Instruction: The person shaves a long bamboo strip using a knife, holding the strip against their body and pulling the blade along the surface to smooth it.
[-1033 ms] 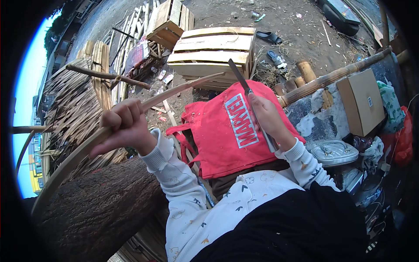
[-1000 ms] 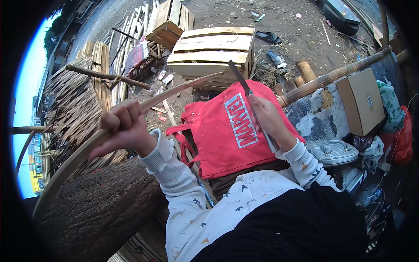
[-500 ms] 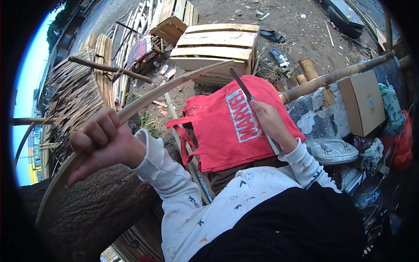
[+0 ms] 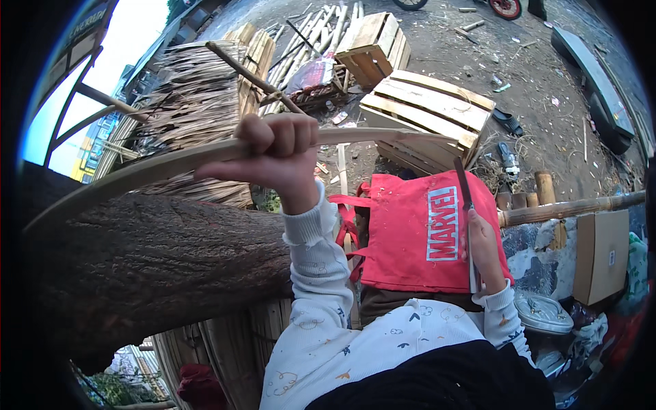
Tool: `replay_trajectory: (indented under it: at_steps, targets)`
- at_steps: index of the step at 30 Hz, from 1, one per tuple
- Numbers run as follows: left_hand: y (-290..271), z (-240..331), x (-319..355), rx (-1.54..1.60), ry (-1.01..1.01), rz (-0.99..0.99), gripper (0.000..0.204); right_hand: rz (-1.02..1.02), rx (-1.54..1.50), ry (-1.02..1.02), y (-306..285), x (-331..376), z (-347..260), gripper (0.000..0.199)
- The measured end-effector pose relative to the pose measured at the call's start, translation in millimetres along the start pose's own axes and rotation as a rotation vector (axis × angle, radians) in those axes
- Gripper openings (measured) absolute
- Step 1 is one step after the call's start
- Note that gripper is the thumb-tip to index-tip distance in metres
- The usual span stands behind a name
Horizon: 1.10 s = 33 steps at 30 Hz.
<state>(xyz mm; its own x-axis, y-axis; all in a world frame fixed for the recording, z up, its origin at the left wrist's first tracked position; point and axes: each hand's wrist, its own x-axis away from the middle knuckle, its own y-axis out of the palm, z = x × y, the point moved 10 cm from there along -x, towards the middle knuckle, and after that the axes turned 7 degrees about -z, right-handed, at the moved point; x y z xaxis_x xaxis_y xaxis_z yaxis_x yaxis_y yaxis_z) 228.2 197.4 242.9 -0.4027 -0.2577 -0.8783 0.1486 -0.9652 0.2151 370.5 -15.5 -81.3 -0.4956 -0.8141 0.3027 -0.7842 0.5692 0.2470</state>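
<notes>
A long pale strip of split bamboo [image 4: 355,135] curves across the view. My left hand [image 4: 279,154] is closed round its middle, thumb lying along it to the left. The strip's thin right end passes in front of a slatted crate. In my right hand [image 4: 484,246] is a knife [image 4: 463,183] with a narrow dark blade pointing away from me and a long pale handle. The blade tip is below the strip's right end; whether they touch I cannot tell. Under the knife, a red tote bag [image 4: 396,236] with a white printed panel lies across my lap.
A thick rough log [image 4: 171,236] lies at left, before stacked dried thatch [image 4: 195,102]. Wooden crates [image 4: 430,102] stand ahead. To the right are a bamboo pole [image 4: 574,209], a cardboard box [image 4: 601,256] and a silvery oval case [image 4: 543,313]. Sandals [image 4: 507,123] lie on the dirt.
The view has swung left, showing more of the log. My left hand has moved forward and nearer the bag, bringing the strip flatter across the view. The knife stays over the bag.
</notes>
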Motion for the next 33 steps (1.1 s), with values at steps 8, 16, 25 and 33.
replay_trajectory:
  at_steps: [8,16,25,33]
  targets:
    - [-18,-18,8,-0.057,-0.137,0.170,0.070,0.046,0.011,-0.018,-13,5,9,0.046]
    - [-11,-16,5,-0.014,-0.112,0.147,0.069,-0.001,0.035,0.012,7,7,-9,0.041]
    - [-20,-9,-5,0.122,-0.068,0.004,0.066,0.040,0.261,-0.285,25,-25,-100,0.033]
    - [-14,-16,4,0.248,-0.054,-0.040,0.067,-0.038,0.378,0.009,30,-51,-55,0.037]
